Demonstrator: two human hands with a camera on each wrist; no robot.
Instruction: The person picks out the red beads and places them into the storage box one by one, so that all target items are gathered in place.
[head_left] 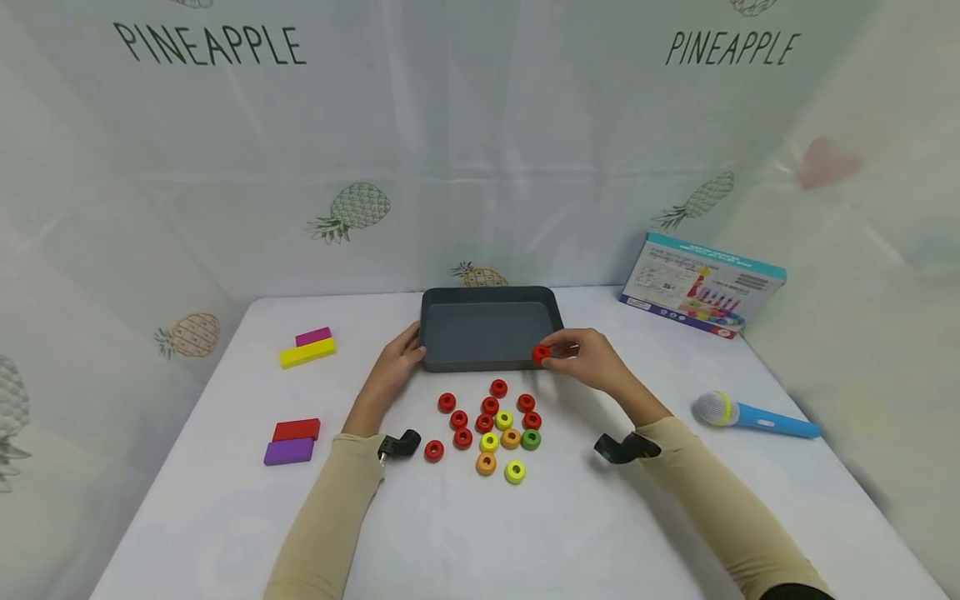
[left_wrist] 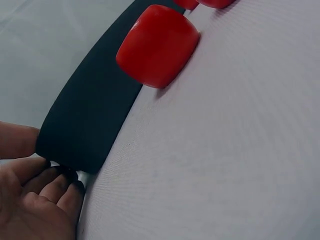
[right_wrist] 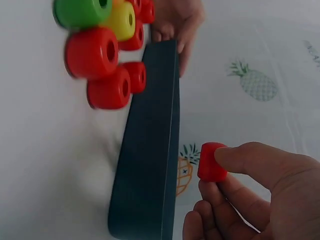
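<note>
A dark grey rectangular tray [head_left: 487, 327] lies at the back of the table, its floor bare in the head view. My left hand [head_left: 399, 360] grips the tray's left end, thumb over the rim and fingers beneath, as the left wrist view shows. Between thumb and fingertips my right hand [head_left: 588, 358] pinches a red bead [right_wrist: 212, 162] with a hole through it, over the tray's front right corner. In front of the tray lie several loose beads: red beads [head_left: 462, 438], yellow beads [head_left: 515, 472], orange beads [head_left: 486, 464] and a green bead [head_left: 531, 440].
Purple [head_left: 288, 452], red [head_left: 296, 430], yellow [head_left: 307, 353] and magenta blocks [head_left: 312, 337] lie at the left. A blue toy microphone [head_left: 757, 417] rests at the right, with a printed toy box [head_left: 701, 285] behind it. A pineapple-patterned curtain [head_left: 480, 150] hangs behind the table.
</note>
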